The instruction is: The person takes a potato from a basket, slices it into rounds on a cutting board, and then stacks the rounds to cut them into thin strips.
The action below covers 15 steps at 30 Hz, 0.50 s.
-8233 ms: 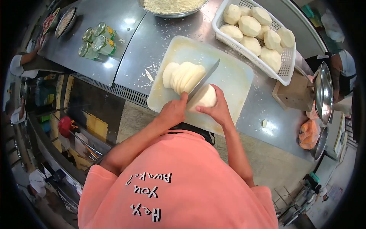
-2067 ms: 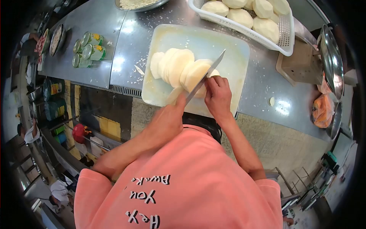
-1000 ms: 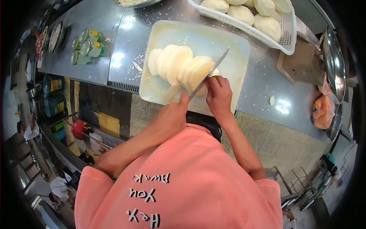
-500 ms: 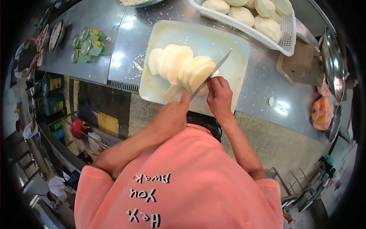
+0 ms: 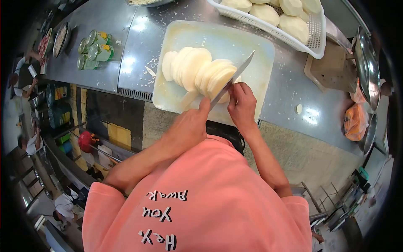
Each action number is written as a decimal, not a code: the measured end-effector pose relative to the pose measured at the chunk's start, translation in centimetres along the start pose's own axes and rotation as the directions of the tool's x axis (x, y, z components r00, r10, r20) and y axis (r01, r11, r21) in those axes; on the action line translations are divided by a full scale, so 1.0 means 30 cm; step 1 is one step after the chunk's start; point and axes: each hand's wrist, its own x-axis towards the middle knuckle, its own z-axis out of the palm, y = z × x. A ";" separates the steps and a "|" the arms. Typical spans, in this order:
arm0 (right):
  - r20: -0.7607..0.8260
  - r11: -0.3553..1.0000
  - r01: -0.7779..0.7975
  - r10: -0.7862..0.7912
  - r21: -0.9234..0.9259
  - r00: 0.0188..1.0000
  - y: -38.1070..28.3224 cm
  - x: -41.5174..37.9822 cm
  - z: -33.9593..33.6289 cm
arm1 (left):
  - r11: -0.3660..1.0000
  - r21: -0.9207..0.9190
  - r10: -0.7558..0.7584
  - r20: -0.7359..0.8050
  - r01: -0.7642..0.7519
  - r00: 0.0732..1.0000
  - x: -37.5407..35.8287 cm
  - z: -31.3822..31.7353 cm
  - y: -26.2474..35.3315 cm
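My left hand (image 5: 189,126) is closed round the handle of a kitchen knife (image 5: 241,68), its blade slanting up and right across a peeled potato. My right hand (image 5: 242,104) has its fingers curled together, pressed on the potato piece (image 5: 237,80) right of the blade. Its fingertips sit close to the blade, which partly hides the piece. Pale, overlapping potato slices (image 5: 189,67) fan out leftward on the white cutting board (image 5: 254,46). A narrow offcut (image 5: 189,100) lies below them.
A white plastic basket (image 5: 319,48) of whole peeled potatoes stands at the upper right. Several lidded jars (image 5: 100,51) are on the left of the steel counter (image 5: 138,54). An orange bag (image 5: 355,123) lies at the right. Other people (image 5: 31,143) are far left.
The knife and both hands stay in nearly the same place at the potato. The view has shifted slightly. At the far left, another person has moved.
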 end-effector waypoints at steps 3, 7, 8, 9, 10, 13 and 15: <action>0.010 1.000 -0.021 0.021 0.006 1.000 0.006 -0.008 -0.008 | 0.999 0.027 0.035 -0.044 -0.034 0.998 0.065 0.123 -0.053; 0.003 1.000 0.014 -0.015 0.022 1.000 0.018 -0.018 -0.011 | 0.980 0.016 0.196 -0.216 -0.197 0.957 0.197 0.215 -0.113; 0.015 1.000 0.005 -0.005 0.007 1.000 0.018 -0.019 -0.013 | 0.980 0.002 0.197 -0.164 -0.199 0.967 0.207 0.195 -0.107; 0.024 1.000 -0.002 0.002 -0.007 1.000 0.016 -0.013 -0.009 | 0.980 -0.008 0.199 -0.114 -0.201 0.973 0.211 0.169 -0.101; 0.021 1.000 0.006 -0.006 -0.006 1.000 0.016 -0.007 -0.006 | 0.979 -0.005 0.201 -0.122 -0.204 0.972 0.200 0.132 -0.088; 0.046 0.999 -0.050 0.051 -0.021 0.998 0.017 -0.013 -0.013 | 0.989 -0.013 0.142 -0.095 -0.144 0.985 0.105 0.004 -0.054; 0.050 0.997 -0.025 0.029 -0.070 0.998 0.013 -0.012 -0.012 | 0.996 -0.042 0.066 -0.184 -0.075 0.981 0.043 -0.086 -0.053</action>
